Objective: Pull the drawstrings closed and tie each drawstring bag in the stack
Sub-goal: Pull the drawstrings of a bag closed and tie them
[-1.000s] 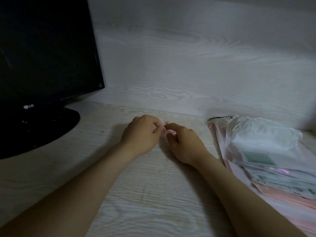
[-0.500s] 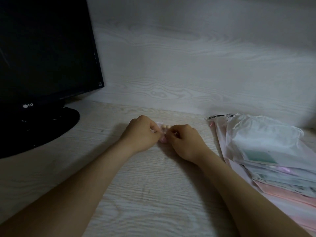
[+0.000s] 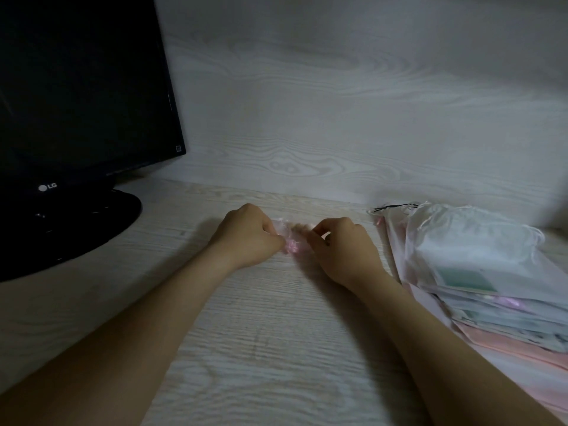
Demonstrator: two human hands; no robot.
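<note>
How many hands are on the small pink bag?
2. The left hand holds its left end and the right hand pinches its right end, mid-desk; the pink bag is mostly hidden.

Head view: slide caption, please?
Left hand and right hand pinch a pink drawstring bag on the desk, bag stack at right.

Matt pale woodgrain desk (image 3: 270, 348); glossy black plastic monitor (image 3: 76, 87); sheer cloth bag stack (image 3: 479, 272).

The pink bag (image 3: 290, 241) between the left hand (image 3: 249, 238) and right hand (image 3: 341, 250) is blurred and mostly hidden in their grip; its strings cannot be made out. The monitor (image 3: 76, 87) runs off the top and left edges, the stack of bags (image 3: 479, 272) off the right.
</note>
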